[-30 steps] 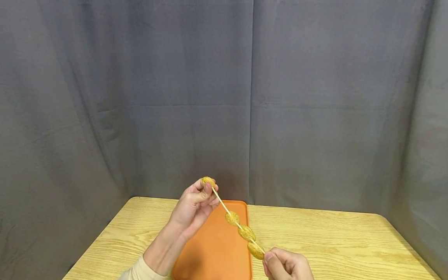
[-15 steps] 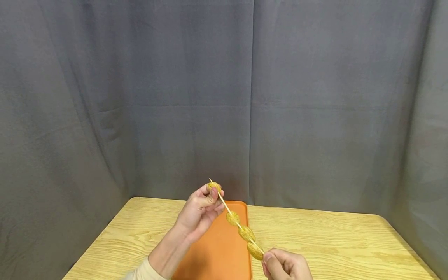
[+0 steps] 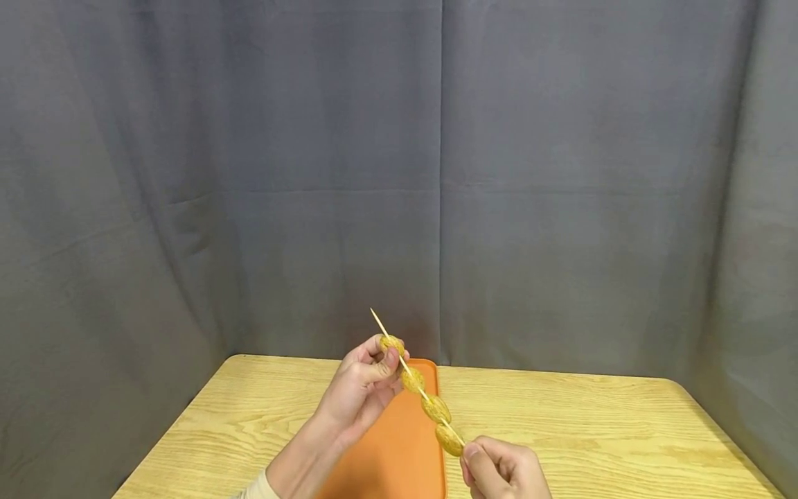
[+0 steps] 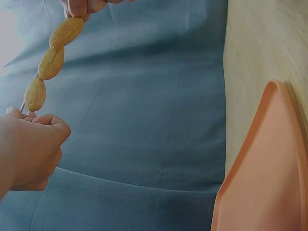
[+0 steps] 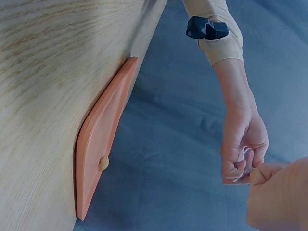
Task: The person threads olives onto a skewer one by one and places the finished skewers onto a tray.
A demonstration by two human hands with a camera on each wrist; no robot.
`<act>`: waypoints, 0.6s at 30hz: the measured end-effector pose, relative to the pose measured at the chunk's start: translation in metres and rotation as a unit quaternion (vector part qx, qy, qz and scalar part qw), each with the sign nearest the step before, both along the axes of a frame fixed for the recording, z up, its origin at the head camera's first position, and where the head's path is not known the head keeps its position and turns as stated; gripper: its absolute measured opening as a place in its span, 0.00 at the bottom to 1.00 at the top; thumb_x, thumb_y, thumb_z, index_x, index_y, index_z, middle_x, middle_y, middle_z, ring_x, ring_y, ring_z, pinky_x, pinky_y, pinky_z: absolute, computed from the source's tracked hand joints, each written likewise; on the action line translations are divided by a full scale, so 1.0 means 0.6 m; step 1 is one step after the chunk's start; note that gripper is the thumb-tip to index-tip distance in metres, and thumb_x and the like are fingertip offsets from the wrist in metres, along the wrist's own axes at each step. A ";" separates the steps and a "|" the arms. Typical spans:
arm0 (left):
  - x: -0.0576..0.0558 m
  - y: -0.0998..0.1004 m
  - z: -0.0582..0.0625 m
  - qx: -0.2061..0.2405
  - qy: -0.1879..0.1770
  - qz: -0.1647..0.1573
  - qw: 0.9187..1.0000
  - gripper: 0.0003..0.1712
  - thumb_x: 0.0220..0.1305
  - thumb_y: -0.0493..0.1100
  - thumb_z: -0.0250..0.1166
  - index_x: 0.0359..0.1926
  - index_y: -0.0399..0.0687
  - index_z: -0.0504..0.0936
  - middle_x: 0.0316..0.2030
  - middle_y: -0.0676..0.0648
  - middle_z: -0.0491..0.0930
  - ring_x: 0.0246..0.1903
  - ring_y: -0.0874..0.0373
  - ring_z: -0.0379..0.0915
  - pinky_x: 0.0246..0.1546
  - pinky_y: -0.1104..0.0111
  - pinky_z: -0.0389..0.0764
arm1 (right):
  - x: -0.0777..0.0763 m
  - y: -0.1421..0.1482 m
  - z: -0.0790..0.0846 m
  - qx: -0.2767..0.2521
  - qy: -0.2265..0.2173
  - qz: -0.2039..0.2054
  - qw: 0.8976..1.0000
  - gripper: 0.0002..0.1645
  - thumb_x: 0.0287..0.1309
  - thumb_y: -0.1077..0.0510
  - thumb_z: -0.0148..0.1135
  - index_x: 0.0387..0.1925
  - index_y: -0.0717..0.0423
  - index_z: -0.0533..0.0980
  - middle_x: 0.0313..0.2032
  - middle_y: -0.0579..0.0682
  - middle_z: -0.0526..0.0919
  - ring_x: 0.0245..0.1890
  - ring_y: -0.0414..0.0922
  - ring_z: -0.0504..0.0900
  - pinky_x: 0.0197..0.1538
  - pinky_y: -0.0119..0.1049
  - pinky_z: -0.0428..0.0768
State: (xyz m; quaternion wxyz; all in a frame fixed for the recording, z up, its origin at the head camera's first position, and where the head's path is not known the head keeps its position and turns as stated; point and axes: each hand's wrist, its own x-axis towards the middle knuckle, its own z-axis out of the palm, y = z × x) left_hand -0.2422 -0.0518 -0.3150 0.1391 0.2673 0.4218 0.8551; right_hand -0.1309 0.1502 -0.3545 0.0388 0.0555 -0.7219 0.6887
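Observation:
A thin wooden skewer (image 3: 378,321) slants between my hands above the tray, its bare pointed tip up and to the left. Three oval, wrinkled yellow-brown pieces (image 3: 436,408) like baby potatoes are threaded along it. My left hand (image 3: 352,391) pinches another such piece (image 3: 391,344) between thumb and fingers, with the skewer running through it just above the rest. Down at the opposite end, my right hand (image 3: 508,468) pinches the skewer close below the lowest piece. In the left wrist view, the right hand (image 4: 33,149) shows at lower left and the left fingertips (image 4: 79,7) at the top.
Below the hands an orange rimmed tray (image 3: 399,450) lies on the wood-grain table (image 3: 561,430). One more oval piece (image 5: 104,162) lies in the tray in the right wrist view. Grey curtains (image 3: 337,173) stand behind and at both sides.
My left hand has slid its piece down the skewer, right and toward the other pieces. A length of bare tip now sticks out beyond it. The right hand keeps its pinch, shifting slightly.

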 end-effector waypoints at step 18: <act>0.000 0.008 -0.005 0.009 -0.013 0.013 1.000 0.03 0.74 0.34 0.59 0.40 0.44 0.79 0.36 0.49 0.79 0.35 0.60 0.75 0.40 0.70 0.76 | -0.006 -0.006 -0.001 -0.017 0.038 -0.007 0.999 0.21 0.70 0.65 0.51 0.19 0.67 0.71 0.08 0.43 0.58 0.08 0.35 0.51 0.12 0.26 0.48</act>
